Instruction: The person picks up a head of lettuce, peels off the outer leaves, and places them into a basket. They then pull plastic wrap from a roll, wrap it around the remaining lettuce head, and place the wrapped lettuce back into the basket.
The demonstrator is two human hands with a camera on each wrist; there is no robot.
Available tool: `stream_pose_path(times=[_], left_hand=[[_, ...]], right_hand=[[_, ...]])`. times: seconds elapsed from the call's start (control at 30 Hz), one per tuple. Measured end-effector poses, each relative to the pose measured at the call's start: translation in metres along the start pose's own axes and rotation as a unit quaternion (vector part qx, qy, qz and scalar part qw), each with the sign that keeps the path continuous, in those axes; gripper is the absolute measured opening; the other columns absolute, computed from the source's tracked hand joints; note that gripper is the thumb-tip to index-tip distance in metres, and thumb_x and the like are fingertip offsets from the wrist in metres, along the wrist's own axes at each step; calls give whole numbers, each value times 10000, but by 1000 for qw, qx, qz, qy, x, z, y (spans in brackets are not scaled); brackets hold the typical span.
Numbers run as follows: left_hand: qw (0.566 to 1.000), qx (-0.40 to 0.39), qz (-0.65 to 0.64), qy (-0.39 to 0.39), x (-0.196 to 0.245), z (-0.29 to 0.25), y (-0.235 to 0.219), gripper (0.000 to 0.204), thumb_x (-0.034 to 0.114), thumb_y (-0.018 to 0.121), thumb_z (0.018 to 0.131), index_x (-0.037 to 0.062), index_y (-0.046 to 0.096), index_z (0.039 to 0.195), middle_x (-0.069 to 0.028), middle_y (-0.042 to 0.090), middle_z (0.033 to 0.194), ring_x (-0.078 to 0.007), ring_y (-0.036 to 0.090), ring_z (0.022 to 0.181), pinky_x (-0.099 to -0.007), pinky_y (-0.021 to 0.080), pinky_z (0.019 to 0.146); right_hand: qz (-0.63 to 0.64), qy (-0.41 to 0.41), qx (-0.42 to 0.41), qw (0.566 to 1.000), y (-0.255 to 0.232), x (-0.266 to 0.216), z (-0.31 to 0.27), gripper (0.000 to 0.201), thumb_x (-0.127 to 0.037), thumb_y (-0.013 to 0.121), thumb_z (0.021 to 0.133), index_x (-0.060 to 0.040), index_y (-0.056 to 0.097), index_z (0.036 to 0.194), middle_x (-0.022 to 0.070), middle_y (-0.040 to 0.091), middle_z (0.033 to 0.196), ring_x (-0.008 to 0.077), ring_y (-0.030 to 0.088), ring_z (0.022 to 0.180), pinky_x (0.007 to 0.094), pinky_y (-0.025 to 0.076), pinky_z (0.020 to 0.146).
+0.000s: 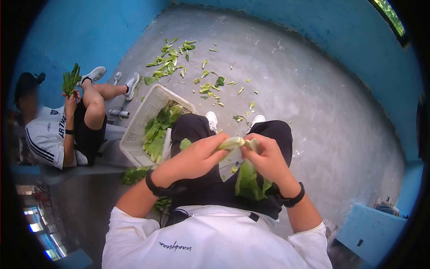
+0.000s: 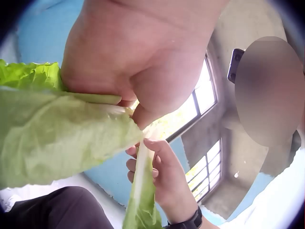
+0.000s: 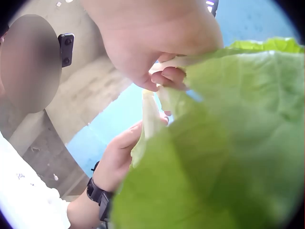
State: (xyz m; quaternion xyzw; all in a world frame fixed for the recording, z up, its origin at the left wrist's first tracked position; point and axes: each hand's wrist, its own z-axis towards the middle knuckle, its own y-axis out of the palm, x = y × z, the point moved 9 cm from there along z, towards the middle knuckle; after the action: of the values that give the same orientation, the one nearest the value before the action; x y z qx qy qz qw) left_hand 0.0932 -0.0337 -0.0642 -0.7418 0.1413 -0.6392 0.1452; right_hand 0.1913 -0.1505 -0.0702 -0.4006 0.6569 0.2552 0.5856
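Over my lap, both hands hold a leafy green vegetable (image 1: 248,179) with pale stalks. My left hand (image 1: 199,154) grips one pale stalk (image 1: 230,143) at its base, fingers curled round it. My right hand (image 1: 264,157) grips the rest of the bunch, whose leaves hang down between my knees. In the left wrist view the left hand (image 2: 138,62) pinches a broad leaf (image 2: 57,138), with the right hand (image 2: 159,174) below holding a stalk. In the right wrist view the right hand (image 3: 157,43) holds a big leaf (image 3: 224,143) that fills the frame.
A white plastic basket (image 1: 143,116) of greens stands by my left knee. Leaf scraps (image 1: 172,60) litter the concrete floor ahead. Another person (image 1: 67,125) sits at the left, holding a bunch of greens (image 1: 70,80). Blue walls surround the floor; a blue ledge (image 1: 371,228) is at right.
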Motion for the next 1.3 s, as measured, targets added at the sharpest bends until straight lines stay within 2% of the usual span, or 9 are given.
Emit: stream_pose_path(times=[0.17,0.27,0.47,0.57,0.87,1.07,1.2,1.23,1.3], left_hand=[[999,18,-34,-37,-14,-8,-15,313,119,502,995,36,519,1296,-135,625,1025,-263,622,913,-358,486,845],[967,70,-233,-81,-50,-15,-34,324,166,545,991,43,536,1291,-53,570,963,-126,560,850,-286,470,782],[923,51,-378,-56,-26,-13,-26,425,107,636,945,71,403,1299,-67,579,954,-135,608,789,-303,512,743],[884,47,-463,-42,-20,-7,-14,331,95,650,973,57,452,1235,-75,632,1006,-160,668,925,-333,547,836],[906,103,-410,3,-20,1,-9,367,152,686,967,55,490,1261,-90,665,1128,-201,661,1068,-388,514,978],[932,141,-334,-17,-27,2,-3,431,101,790,874,50,527,1211,-77,675,1136,-166,668,1057,-329,523,948],[968,144,-204,-35,-14,2,-2,458,109,858,798,44,564,1144,-74,700,1044,-148,691,993,-303,540,899],[974,152,-161,-37,-11,1,-5,453,110,864,787,41,572,1127,-77,704,1014,-147,697,971,-303,546,876],[982,169,-75,-41,-8,0,-9,444,114,876,764,34,588,1092,-81,712,953,-144,708,927,-303,560,830]], right_hand=[[4,1,1,1000,-25,10,1,148,-92,612,944,29,698,949,32,680,760,87,619,717,254,475,657],[98,-4,40,994,-61,1,2,165,-122,645,957,10,700,875,28,668,765,94,614,726,254,465,660],[271,41,10,962,-55,-25,-4,101,-86,737,875,-18,686,821,31,665,754,115,643,722,245,481,653],[137,30,-21,990,-39,-30,2,101,-77,725,894,1,694,836,34,664,743,124,645,681,257,511,659],[190,-1,-40,981,-9,-6,16,152,-125,582,1013,-7,662,962,16,629,733,103,582,643,264,485,613],[85,39,19,995,-5,-9,16,132,-135,715,931,-37,656,997,-59,481,640,23,450,596,227,404,569],[-58,-71,34,995,1,-31,15,235,-145,790,862,0,724,1035,-26,644,752,28,539,685,206,451,636],[-41,70,2,997,3,-21,12,266,-150,799,852,17,734,1050,15,698,832,47,591,743,222,485,672],[-30,51,9,998,4,-17,13,275,-152,797,854,21,729,1058,17,694,817,49,585,730,234,485,655]])
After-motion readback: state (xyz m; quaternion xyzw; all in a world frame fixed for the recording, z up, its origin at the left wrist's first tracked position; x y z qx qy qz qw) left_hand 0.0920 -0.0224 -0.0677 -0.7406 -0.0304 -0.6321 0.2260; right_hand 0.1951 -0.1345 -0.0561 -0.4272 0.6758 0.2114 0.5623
